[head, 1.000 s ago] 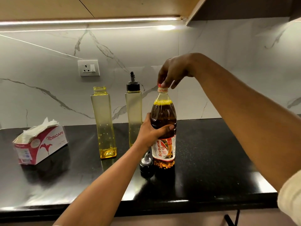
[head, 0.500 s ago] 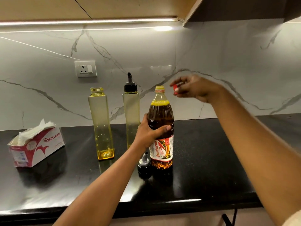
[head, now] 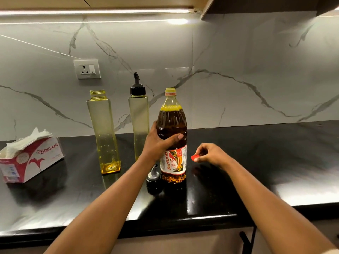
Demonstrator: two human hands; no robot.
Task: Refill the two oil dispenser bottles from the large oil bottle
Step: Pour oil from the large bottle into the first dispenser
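Lowered from beside the bottle neck, the right hand (head: 212, 155) is now found just above the black table (head: 275, 171), to the right of the large oil bottle (head: 172, 132), with the red cap (head: 194, 157) pinched between thumb and fingertips. The large oil bottle is stood upright on the table with its mouth uncovered, and its dark amber body is gripped around the middle by the left hand (head: 159, 143).

Behind and to the left, two tall yellow-tinted dispenser bottles are stood upright: the left dispenser bottle (head: 103, 132) is left uncapped, with only a little oil seen at its base, while the right dispenser bottle (head: 138, 123) is topped by a black pourer. A loose black and silver pourer cap (head: 154, 178) is set on the table just beside the large bottle's base. A tissue box (head: 30, 158) is placed at the far left.
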